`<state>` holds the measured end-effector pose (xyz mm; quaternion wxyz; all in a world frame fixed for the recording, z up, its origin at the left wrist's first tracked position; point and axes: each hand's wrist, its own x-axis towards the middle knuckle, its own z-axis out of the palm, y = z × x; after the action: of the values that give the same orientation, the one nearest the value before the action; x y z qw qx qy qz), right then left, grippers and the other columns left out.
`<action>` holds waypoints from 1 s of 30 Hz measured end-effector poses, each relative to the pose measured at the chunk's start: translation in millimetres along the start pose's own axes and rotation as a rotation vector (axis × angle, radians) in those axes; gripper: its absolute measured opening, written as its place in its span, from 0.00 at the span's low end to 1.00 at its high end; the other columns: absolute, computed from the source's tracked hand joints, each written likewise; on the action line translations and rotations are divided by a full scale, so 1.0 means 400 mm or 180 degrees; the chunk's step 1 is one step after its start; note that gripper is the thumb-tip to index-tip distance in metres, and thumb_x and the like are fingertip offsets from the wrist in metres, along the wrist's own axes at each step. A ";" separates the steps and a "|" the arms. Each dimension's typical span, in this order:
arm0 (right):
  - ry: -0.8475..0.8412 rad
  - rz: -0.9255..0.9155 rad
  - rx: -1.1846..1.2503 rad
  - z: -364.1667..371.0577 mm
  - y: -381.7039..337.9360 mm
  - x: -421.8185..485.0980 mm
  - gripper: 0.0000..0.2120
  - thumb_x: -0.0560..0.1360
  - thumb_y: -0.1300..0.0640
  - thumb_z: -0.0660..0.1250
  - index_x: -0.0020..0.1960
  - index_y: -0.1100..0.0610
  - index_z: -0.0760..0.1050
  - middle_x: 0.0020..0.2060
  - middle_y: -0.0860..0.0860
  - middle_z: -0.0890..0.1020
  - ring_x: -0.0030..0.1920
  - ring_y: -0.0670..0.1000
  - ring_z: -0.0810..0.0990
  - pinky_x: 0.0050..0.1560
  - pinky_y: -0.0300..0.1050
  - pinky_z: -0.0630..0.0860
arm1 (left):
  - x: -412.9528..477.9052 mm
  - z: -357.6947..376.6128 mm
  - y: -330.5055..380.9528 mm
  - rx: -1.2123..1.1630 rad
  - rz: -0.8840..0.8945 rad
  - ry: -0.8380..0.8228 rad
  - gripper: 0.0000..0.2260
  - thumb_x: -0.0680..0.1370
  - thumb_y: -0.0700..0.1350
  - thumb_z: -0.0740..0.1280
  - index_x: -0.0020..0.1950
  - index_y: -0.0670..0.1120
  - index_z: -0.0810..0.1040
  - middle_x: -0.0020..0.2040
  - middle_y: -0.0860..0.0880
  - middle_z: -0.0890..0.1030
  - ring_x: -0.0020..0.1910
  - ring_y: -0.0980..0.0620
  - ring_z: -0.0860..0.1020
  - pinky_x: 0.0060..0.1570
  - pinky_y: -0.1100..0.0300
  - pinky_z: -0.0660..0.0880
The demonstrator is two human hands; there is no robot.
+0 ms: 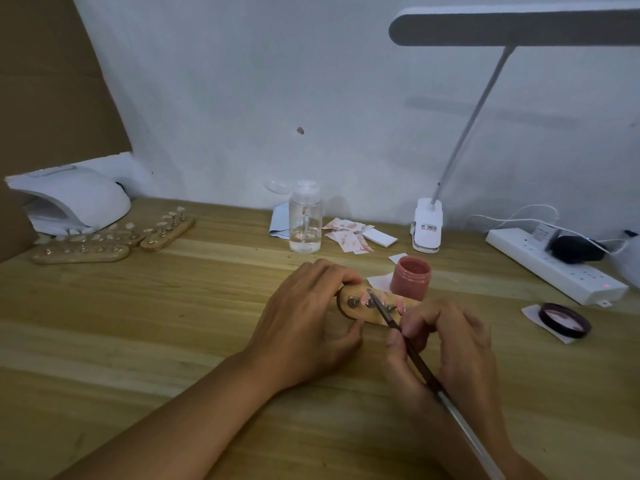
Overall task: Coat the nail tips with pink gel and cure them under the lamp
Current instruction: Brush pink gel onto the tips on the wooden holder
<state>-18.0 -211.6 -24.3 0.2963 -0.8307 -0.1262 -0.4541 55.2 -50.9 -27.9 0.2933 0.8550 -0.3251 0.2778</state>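
Your right hand [446, 344] pinches the brush [398, 329], bristles up-left on a tip [364, 299]; left hand [308, 320] grips the holder [363, 315] (lying left-right).

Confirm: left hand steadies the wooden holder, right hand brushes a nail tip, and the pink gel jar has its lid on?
No: the head view shows the pink gel jar open, its lid lying apart to the right. Left hand on the wooden holder, right hand brushing: correct.
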 end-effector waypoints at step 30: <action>-0.0136 -0.0137 0.0039 -0.002 -0.003 -0.004 0.03 0.66 0.55 0.62 0.38 0.51 0.68 0.30 0.46 0.72 0.34 0.43 0.72 0.56 0.48 0.69 | 0.000 0.006 -0.007 0.0024 -0.0069 -0.0057 0.18 0.69 0.50 0.72 0.59 0.52 0.76 0.54 0.57 0.76 0.51 0.57 0.74 0.50 0.62 0.73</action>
<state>-20.0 -211.2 -24.7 0.2888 -0.8354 -0.1532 -0.4418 57.9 -50.7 -30.3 0.2902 0.8621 -0.3173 0.2682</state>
